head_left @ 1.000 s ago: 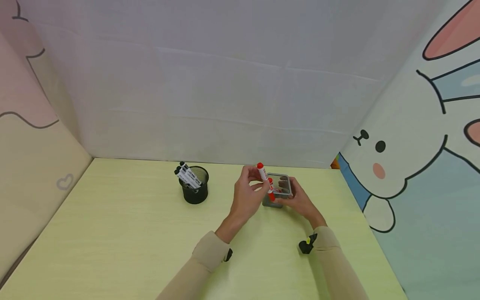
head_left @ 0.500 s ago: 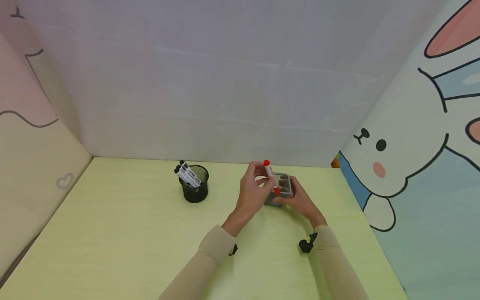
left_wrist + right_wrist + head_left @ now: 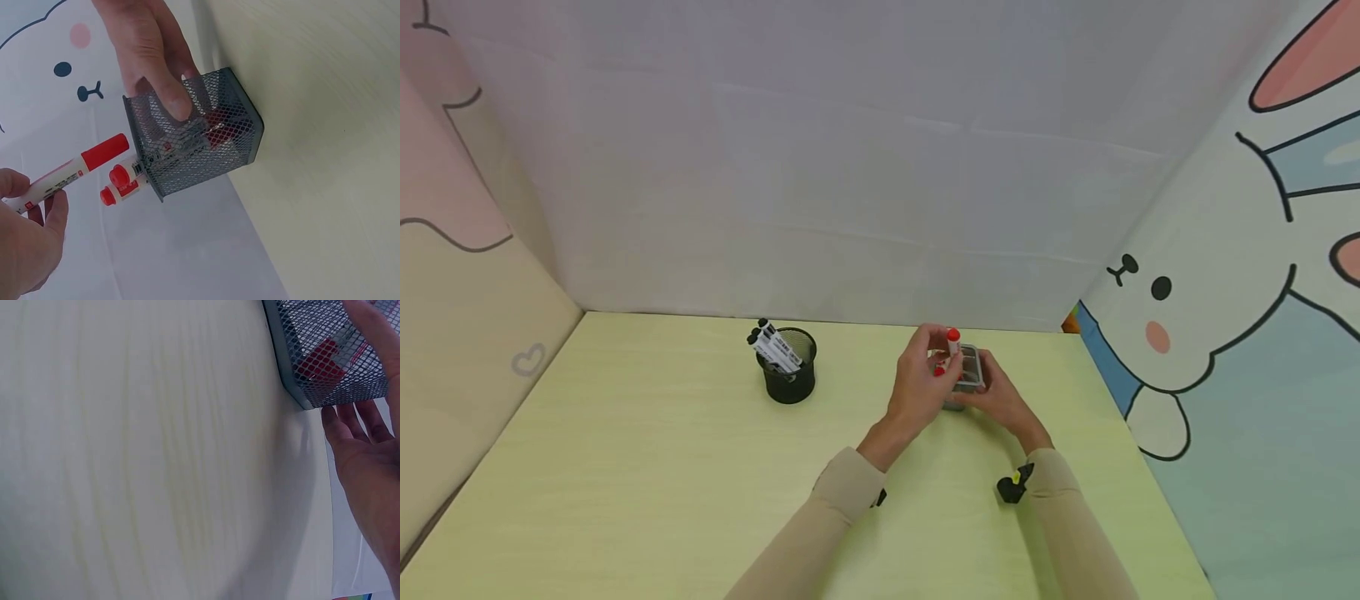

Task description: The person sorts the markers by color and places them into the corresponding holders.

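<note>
My left hand (image 3: 917, 385) pinches a white marker with red ends (image 3: 62, 177) between thumb and fingers. In the left wrist view its red cap points at the mouth of a grey mesh pen holder (image 3: 212, 170), close to the rim. Two more red-capped markers (image 3: 124, 173) stand in that holder, caps poking past the rim and red lower ends showing through the mesh. My right hand (image 3: 1002, 402) grips the holder, thumb on one wall and fingers round the other side. From the head, my left hand hides part of the holder.
To the left on the pale yellow table (image 3: 647, 467) stands a round black mesh pen cup (image 3: 790, 390) with several black-capped white markers (image 3: 781, 350) leaning in it. A white backdrop (image 3: 820, 192) rises behind, and a rabbit-printed panel (image 3: 1217, 333) borders the right side.
My left hand has moved right with the red marker, which has come more upright and lower over the holder. My right hand keeps its hold on the holder in the same place.
</note>
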The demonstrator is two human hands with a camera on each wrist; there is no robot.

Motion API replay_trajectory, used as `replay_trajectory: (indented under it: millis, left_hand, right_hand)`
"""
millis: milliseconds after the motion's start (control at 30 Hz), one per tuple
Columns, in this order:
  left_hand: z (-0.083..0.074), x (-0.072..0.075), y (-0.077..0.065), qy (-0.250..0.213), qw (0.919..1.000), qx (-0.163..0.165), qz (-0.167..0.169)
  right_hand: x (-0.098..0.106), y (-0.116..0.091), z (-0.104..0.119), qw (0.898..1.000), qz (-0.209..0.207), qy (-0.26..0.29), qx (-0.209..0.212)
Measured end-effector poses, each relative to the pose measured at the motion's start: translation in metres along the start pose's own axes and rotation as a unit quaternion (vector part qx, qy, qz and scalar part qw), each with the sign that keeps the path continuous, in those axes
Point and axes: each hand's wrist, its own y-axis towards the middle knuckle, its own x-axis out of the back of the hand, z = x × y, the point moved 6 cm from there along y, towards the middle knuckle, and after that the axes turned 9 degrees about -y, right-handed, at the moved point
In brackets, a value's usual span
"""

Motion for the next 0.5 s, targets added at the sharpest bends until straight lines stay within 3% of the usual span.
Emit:
replay_trajectory:
  millis: [200, 500]
  left_hand:
    - [0.003, -0.007, -0.003, 0.027, 0.9995, 0.002, 0.016]
    - [0.01, -0.014, -0.008, 0.091, 0.9949, 0.0, 0.042]
  right_hand:
    - [0.001, 0.001, -0.001, 1.0, -0.004, -0.009, 0.0]
    - [0.001, 0.003, -0.005, 0.999, -0.014, -0.01, 0.034]
